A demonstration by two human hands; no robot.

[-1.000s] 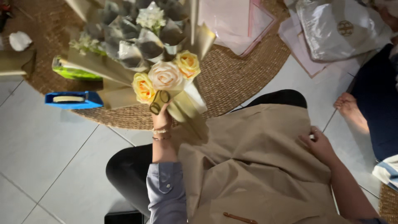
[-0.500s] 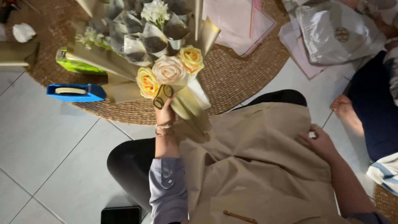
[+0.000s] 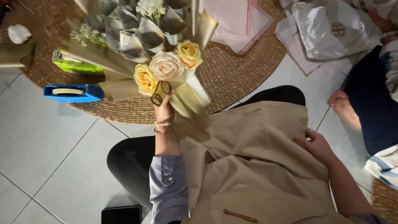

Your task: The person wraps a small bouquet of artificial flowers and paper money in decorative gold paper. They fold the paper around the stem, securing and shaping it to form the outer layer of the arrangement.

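Head view shows the bouquet point(image 3: 166, 72) of soft roses and crinkly paper held up over the round woven mat point(image 3: 244, 70). It looks light and easy to crush, so the wrapped stem end seems the best place to hold. The left hand point(image 3: 165, 111) has its fingers closed around that stem end, and the right hand point(image 3: 316, 143) rests with loosely curled fingers on the tan paper sheet point(image 3: 253, 166), gripping nothing I can see.

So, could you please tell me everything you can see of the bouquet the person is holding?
The bouquet has three roses at its front, two yellow and one cream, with small white blooms behind them. Glossy olive-gold and grey-silver sheets, apparently paper or film, are folded in stiff cones around the flowers. It is tilted away from the person, over the round woven mat. The left hand grips it from below at the wrapped stem; the right hand is apart from it, on the beige sheet across the lap.
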